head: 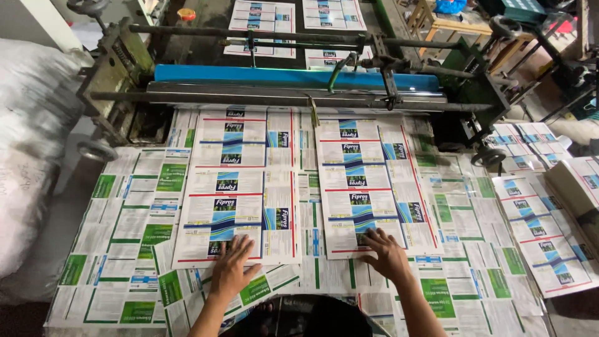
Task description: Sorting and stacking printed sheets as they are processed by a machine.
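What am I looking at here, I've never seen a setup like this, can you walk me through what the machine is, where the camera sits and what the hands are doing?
There is one picture, taken by a camera worn on a person's head, looking down over their own two arms. The left hand lies flat, fingers spread, on the lower edge of the left printed sheet. The right hand rests the same way on the right printed sheet. Neither hand grips anything; both just press on paper. The two sheets carry rows of blue, white and red label panels and lie side by side on a work table covered with older green and white printed sheets. Behind them stands a machine with a long blue roller and metal bars across it; the sheets reach up to its front edge. More printed sheets are stacked at the right. A bulky white sack sits at the left.
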